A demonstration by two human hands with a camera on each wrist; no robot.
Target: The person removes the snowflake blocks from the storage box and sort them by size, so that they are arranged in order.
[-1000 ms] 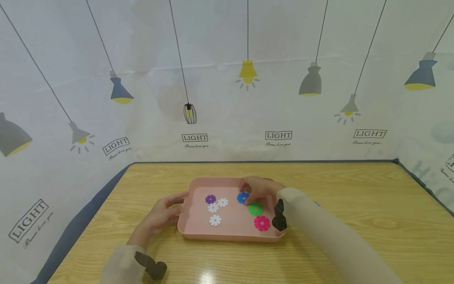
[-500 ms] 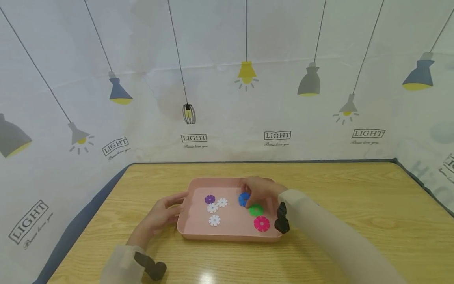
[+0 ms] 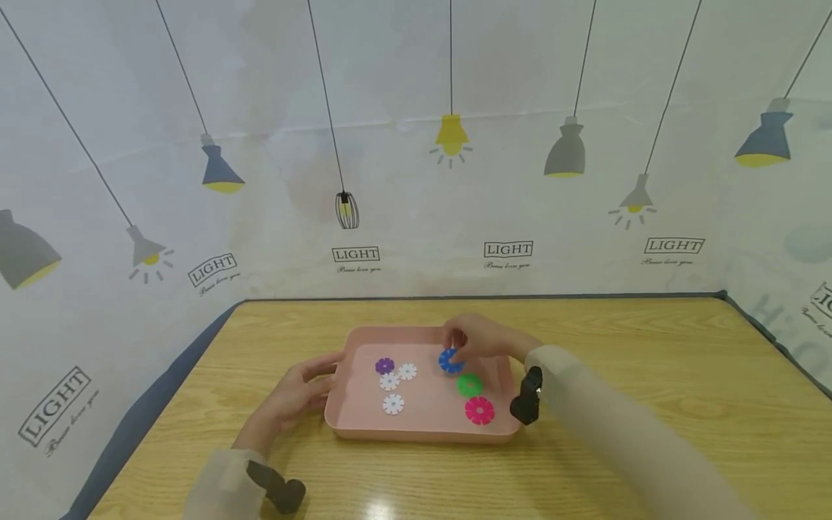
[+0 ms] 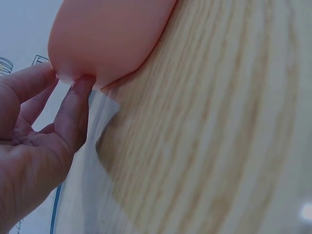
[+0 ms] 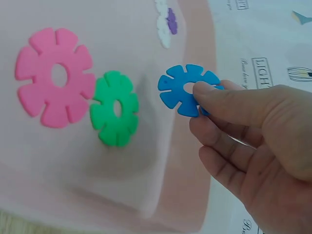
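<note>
Blue slotted disc [image 5: 179,90] sits between thumb and fingers of the right hand [image 5: 265,136], over the far right part of the pink tray [image 3: 422,435]. The thumb covers some of its centre hole; the fingers behind are curled in close, leaving the left-hand slots exposed. That light edge grip looks well suited to a flat piece: keep the free slots clear and avoid squeezing harder. The green slotted disc [image 5: 106,113] lies near, with the pink slotted disc [image 5: 44,73] beyond it, so any sideways sweep should stay high enough to miss both. Left fingers, spread and fairly straight, touch the tray's end; steady, gentle pressure should stop it sliding on the tabletop [image 3: 650,361].
</note>
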